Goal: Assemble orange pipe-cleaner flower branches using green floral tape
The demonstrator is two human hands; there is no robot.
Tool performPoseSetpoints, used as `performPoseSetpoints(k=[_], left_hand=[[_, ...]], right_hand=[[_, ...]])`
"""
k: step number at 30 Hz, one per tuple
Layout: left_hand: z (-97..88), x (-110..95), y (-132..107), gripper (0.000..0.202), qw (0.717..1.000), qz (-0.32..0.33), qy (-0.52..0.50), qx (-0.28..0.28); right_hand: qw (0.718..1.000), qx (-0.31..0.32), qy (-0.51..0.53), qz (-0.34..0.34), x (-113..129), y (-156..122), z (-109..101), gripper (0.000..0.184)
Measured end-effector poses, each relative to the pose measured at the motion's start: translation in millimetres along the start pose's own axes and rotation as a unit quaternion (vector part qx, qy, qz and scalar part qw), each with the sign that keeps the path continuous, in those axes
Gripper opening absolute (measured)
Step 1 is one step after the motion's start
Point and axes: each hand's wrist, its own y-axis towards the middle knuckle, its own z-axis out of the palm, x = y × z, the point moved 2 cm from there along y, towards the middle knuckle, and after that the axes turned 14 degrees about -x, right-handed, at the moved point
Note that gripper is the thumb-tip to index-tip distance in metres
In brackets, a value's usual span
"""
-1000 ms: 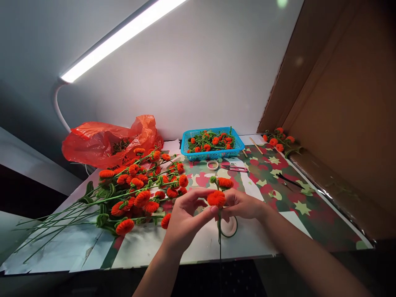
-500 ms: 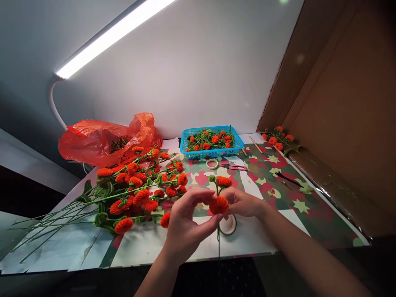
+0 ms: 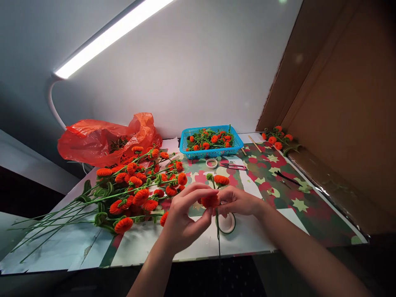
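Flower stem point(image 3: 218, 229): held upright over the front of the table point(image 3: 145, 247), topped by an upper orange bloom point(image 3: 222, 180) and a green bud point(image 3: 209, 176).
Left hand point(image 3: 185, 216): thumb and fingertips closed on the lower orange bloom point(image 3: 209, 201).
Right hand point(image 3: 239, 201): pinched on the stem beside that bloom, fingertips partly hidden.
White roll point(image 3: 228, 225): on the table, just behind the stem.
Blue basket point(image 3: 213, 154): at the back, holding orange flowers point(image 3: 214, 139).

Print, head view, read over remote feed. I find dark lettering point(image 3: 126, 159) on the red plastic bag point(image 3: 85, 142); film creased, characters slanted and partly covered by orange flowers point(image 3: 104, 172) in front. I cannot resolve a full word.
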Motion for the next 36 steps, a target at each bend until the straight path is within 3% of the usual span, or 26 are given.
performPoseSetpoints(k=[3, 10, 16, 21, 24, 28, 31, 34, 36], left_hand=[[-7.4, 6.5, -0.5, 0.036, 1.0, 0.016, 0.016, 0.01], [-5.2, 21.9, -24.4, 0.021, 0.992, -0.097, -0.053, -0.058], [2.7, 26.9, -30.0, 0.044, 0.985, -0.135, -0.029, -0.108], [-5.6, 18.9, -9.5, 0.028, 0.996, -0.044, 0.078, -0.03], [-12.2, 16.1, 2.6, 0.032, 0.991, 0.017, 0.133, 0.007], [-13.0, 19.6, 7.8, 0.037, 0.986, 0.041, 0.162, 0.013], [-6.2, 23.2, 3.8, 0.036, 0.99, 0.001, 0.138, -0.029], [1.8, 27.3, -4.1, 0.039, 0.987, -0.104, 0.056, -0.107], [6.4, 29.9, -8.5, 0.041, 0.977, -0.169, -0.003, -0.13]], right_hand=[[1.0, -0.01, 0.007, 0.009, -5.7, 1.3, -1.4, 0.026], [0.998, -0.017, 0.044, 0.037, -14.1, 2.8, -2.7, 0.023], [0.998, -0.016, 0.036, 0.052, -15.5, 3.2, -3.7, 0.024], [0.999, -0.014, 0.027, 0.038, -14.4, 3.7, -2.5, 0.026], [1.0, -0.013, 0.012, 0.025, -12.8, 3.3, -1.7, 0.027], [1.0, -0.007, 0.001, 0.015, -11.5, 3.0, -1.3, 0.025], [1.0, -0.006, 0.01, 0.008, -10.9, 3.0, -1.0, 0.025], [1.0, -0.01, 0.018, 0.02, -12.6, 3.3, -0.8, 0.026], [0.999, -0.012, 0.016, 0.025, -14.1, 3.9, -0.8, 0.025]])
